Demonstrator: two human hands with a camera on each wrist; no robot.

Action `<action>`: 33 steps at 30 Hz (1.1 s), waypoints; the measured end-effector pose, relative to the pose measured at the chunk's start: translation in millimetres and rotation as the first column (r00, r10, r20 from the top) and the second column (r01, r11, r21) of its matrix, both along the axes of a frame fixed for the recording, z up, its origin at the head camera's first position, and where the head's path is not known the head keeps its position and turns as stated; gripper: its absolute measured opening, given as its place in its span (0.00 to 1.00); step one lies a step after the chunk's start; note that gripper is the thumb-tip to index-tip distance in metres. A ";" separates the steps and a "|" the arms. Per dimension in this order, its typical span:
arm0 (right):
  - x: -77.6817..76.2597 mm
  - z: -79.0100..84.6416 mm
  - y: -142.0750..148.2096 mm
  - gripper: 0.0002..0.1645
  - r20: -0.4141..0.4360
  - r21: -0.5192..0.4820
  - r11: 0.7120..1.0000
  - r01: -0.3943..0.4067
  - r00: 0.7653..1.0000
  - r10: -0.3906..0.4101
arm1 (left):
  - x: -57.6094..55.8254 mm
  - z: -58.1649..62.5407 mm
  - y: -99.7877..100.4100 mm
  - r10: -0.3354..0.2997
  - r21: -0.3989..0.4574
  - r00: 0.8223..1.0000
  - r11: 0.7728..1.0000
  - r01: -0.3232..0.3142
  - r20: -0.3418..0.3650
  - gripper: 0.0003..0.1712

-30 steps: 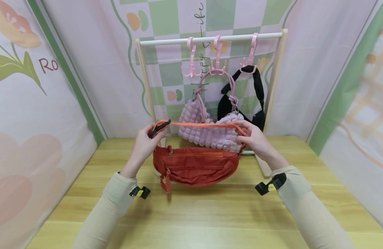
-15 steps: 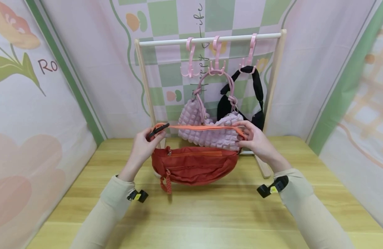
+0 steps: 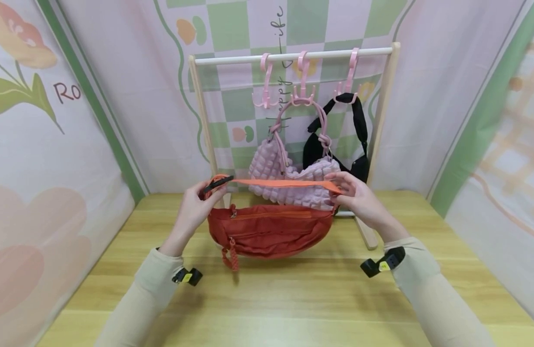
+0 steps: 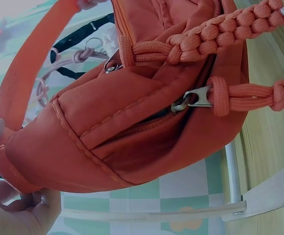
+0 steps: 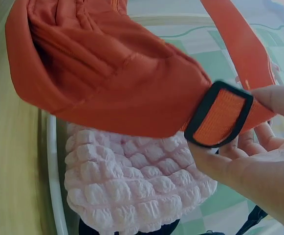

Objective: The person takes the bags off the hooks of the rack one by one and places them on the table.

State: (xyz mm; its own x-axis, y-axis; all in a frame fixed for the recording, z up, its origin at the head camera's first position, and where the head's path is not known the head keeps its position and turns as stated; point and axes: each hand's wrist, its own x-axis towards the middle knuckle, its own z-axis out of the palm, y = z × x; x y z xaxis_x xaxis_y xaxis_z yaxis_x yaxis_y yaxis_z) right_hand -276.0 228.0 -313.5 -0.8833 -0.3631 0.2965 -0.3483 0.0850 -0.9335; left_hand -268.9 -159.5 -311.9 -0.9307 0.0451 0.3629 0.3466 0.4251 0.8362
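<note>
Your sleeved forearms (image 3: pixel 136 301) angle inward from the bottom edge of the head view, your left hand (image 3: pixel 191 208) and right hand (image 3: pixel 357 198) level and well apart, each pinching between thumb and bent fingers.

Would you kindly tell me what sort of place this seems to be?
Probably a staged tabletop booth: printed cloths on three sides, a wood-grain table and a rack of hanging bags.
</note>
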 end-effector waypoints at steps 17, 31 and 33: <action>-0.9 -6.6 5.3 0.23 0.067 0.002 1.000 -0.002 0.998 0.002 | 4.2 -1.5 -18.4 -0.051 0.037 0.997 0.998 0.049 0.063 0.24; -1.7 -12.1 5.5 0.15 0.118 0.008 1.000 -0.006 0.993 0.005 | 8.8 -2.4 -28.6 -0.095 0.132 0.984 0.988 0.076 0.149 0.24; -2.7 -13.3 4.3 0.14 0.137 -0.007 1.000 -0.007 0.991 0.008 | 9.1 -2.9 -29.5 -0.098 0.137 0.984 0.988 0.077 0.150 0.23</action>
State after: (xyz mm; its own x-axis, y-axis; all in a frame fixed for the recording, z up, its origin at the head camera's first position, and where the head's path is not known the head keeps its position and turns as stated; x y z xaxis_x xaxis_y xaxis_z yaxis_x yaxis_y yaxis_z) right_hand -278.7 232.2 -326.8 -0.9130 -0.3682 0.1757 -0.2180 0.0764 -0.9730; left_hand -259.8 -189.0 -314.8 -0.9710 0.0906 0.2214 0.2383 0.2826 0.9292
